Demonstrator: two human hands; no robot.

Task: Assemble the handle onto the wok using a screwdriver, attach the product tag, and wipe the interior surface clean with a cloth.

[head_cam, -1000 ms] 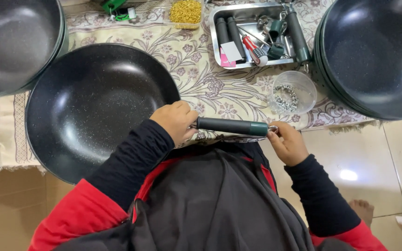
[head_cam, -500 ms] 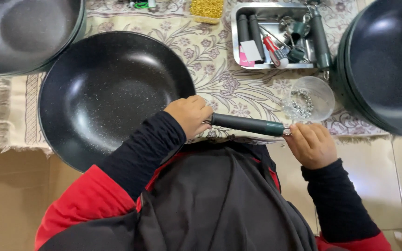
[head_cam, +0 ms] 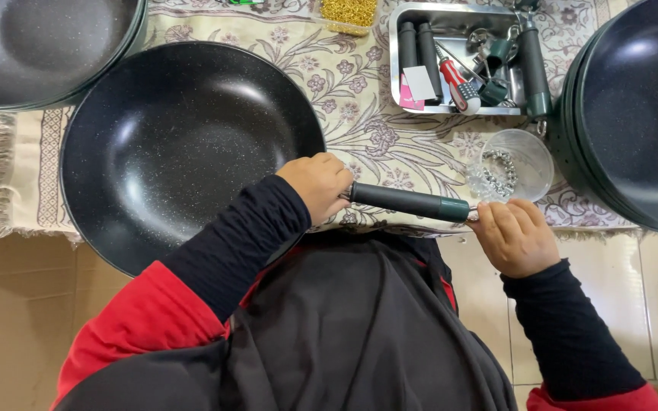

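Large black speckled wok [head_cam: 184, 144], round and deep, resting upright on a patterned cloth, rim near the body. Dark green handle [head_cam: 409, 202], long and cylindrical, lying horizontal at the wok's right edge, with a lighter green end cap.

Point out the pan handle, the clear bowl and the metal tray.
pan handle [head_cam: 409, 202], head view, middle of the dark grip.
clear bowl [head_cam: 536, 156], head view, right part of its rim.
metal tray [head_cam: 394, 57], head view, left wall.
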